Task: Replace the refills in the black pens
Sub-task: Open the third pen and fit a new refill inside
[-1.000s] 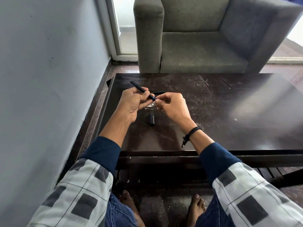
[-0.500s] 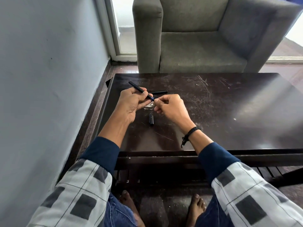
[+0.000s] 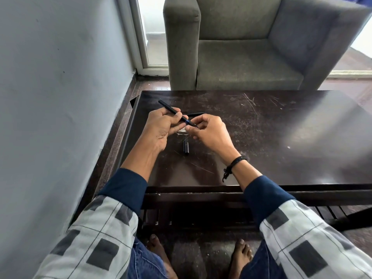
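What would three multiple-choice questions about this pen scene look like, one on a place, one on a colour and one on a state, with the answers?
1. Where does the short black pen piece lie?
A) on the person's lap
B) on the table
C) on the floor

2. What colour is the armchair?
A) red
B) grey
C) white

3. What is the left hand doing?
A) gripping a black pen
B) lying flat on the table
C) hanging at the person's side

Answers:
1 B: it rests on the dark tabletop, on the person's side of the hands.
2 B: its fabric is grey all over.
3 A: it is curled round the pen's barrel, while the right hand pinches the pen's front end.
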Demonstrator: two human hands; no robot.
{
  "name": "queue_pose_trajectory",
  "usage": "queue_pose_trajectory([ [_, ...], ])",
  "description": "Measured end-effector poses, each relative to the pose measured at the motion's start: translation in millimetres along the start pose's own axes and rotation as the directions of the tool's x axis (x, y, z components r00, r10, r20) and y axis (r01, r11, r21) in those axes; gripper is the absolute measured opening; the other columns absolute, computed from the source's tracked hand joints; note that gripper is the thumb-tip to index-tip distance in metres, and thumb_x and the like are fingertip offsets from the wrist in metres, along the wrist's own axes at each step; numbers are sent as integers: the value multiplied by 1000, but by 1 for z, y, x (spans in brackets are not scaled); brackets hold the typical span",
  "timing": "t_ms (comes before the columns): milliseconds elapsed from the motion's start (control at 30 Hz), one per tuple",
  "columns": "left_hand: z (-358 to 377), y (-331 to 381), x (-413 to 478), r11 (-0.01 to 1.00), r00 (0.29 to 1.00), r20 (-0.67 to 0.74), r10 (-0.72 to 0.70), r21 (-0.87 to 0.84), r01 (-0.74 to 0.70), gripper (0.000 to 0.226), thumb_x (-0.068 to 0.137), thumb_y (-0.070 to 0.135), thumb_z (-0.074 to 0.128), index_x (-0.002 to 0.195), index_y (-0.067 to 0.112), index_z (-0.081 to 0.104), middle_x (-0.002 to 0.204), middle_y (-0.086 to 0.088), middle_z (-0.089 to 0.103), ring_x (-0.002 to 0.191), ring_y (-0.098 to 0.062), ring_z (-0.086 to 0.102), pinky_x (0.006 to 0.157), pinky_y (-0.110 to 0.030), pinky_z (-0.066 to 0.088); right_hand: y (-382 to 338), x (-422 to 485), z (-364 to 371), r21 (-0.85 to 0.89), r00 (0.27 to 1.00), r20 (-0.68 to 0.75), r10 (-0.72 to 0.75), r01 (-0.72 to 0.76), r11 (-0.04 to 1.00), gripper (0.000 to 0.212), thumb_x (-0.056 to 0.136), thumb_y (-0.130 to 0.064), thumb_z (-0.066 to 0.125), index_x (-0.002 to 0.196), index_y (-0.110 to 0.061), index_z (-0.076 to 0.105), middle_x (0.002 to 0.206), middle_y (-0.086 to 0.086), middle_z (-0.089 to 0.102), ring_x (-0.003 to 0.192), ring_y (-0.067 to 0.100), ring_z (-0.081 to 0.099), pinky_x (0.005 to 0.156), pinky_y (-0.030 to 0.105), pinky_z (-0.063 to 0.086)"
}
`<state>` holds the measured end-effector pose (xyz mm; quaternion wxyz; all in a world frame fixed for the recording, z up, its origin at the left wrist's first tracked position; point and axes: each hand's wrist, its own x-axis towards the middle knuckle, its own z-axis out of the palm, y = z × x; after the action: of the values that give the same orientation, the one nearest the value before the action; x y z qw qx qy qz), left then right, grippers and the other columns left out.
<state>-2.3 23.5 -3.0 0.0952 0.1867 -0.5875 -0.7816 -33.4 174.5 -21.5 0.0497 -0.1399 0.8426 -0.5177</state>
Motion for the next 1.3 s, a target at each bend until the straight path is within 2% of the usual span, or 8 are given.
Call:
queue_pose_trajectory([
  [267,1,0,-1,1000,1000,6,-3,-5,3,12,93,-9,58,98,0,64,88,-19,73,89,-26,75,72,-30,62,0,-1,0,28,999,24,38,-39,999,14,97,-25,68,85,-18,72,71,-1,77,66,11,72,81,46,62],
  [467,-1,0,-1,1000,1000,8,-2,-21,3,11,93,-9,58,98,0,64,88,-20,73,87,-27,75,70,-29,61,0,-2,0,6,999,-36,-7,8,1000,17,84,-28,83,88,-24,67,78,3,75,60,8,70,68,33,61],
  [600,-1,-1,0,1000,1000,16,-5,-25,5,12,93,-9,59,96,0,64,87,-18,73,86,-27,75,72,-31,61,-1,-2,1,43,1000,-30,4,-3,999,12,95,-22,70,84,-17,71,70,2,75,60,10,69,76,44,62],
  [700,0,-1,0,1000,1000,19,-4,-23,4,12,93,-9,59,99,-1,64,86,-17,74,86,-26,76,72,-31,61,-2,-2,0,42,1000,-28,4,-3,999,21,99,-28,64,83,-18,73,71,1,76,61,9,69,75,42,62],
  [867,-1,-1,1,1000,1000,12,-4,-12,5,12,93,-8,58,97,1,64,88,-19,73,89,-27,75,72,-31,61,-1,-2,0,10,999,-42,-15,16,1000,18,84,-29,83,87,-25,66,75,2,74,60,9,70,68,35,61],
  [1100,0,-2,1,1000,1000,13,-10,-10,10,12,93,-8,59,100,0,65,89,-18,74,89,-28,75,73,-32,61,-2,-2,0,32,1000,-12,18,-17,999,16,98,-26,67,86,-17,73,70,0,76,60,6,67,79,46,61],
  [1200,0,-1,0,1000,1000,13,-7,2,7,13,93,-8,59,102,-1,64,90,-19,74,89,-28,75,71,-30,61,-2,-2,0,31,1000,-15,2,-1,1000,15,90,-35,77,89,-22,70,74,2,76,64,11,72,77,44,62],
  [1300,0,-1,0,1000,1000,7,-9,-2,9,13,93,-9,58,101,0,64,89,-19,73,89,-27,75,70,-29,61,-1,-1,1,27,999,-35,11,-10,1000,16,87,-27,81,87,-20,66,72,3,75,63,13,72,74,45,62],
])
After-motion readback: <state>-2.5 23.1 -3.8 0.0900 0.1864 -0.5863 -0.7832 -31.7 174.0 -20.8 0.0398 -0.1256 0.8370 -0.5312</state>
